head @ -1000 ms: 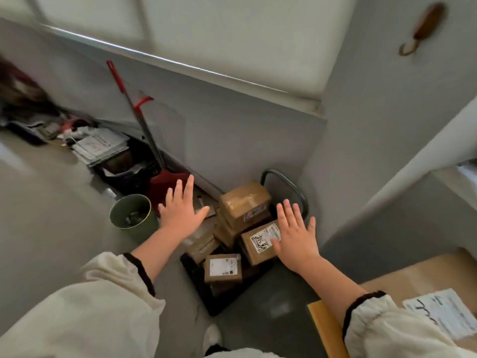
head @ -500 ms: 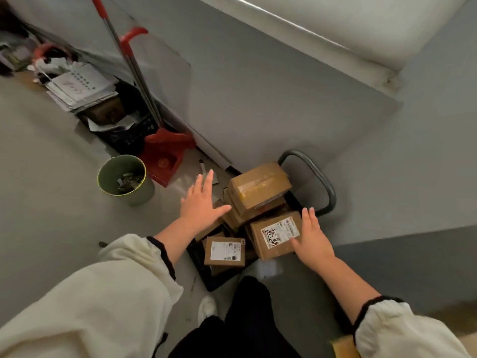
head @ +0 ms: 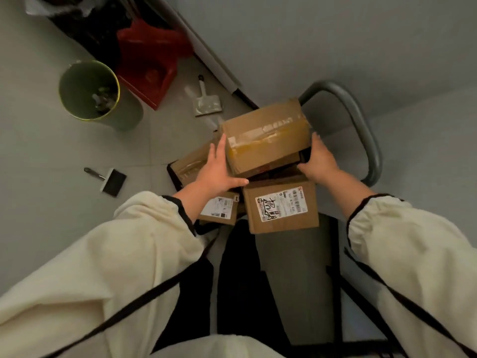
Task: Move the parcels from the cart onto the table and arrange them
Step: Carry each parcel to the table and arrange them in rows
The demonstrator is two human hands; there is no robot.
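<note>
A low black cart (head: 172, 177) with a grey loop handle (head: 366, 130) stands on the floor against the wall, loaded with several brown cardboard parcels. The top parcel (head: 265, 140), sealed with yellowish tape, is held between my hands. My left hand (head: 219, 169) lies along its left side with the thumb under the front edge. My right hand (head: 320, 161) grips its right side. In front of it sits a parcel with a white handwritten label (head: 281, 208), and to the left are a small labelled parcel (head: 222, 210) and a flat taped parcel (head: 191, 164). No table is in view.
A green waste bin (head: 87, 91) and a red dustpan (head: 147, 71) stand to the left by the wall. A scraper (head: 206, 102) and a small brush (head: 111, 179) lie on the floor. The wall corner closes off the far side and right of the cart.
I have leaned in over the cart. Both hands, open and hovering before, have come down and closed on the sides of the top taped parcel.
</note>
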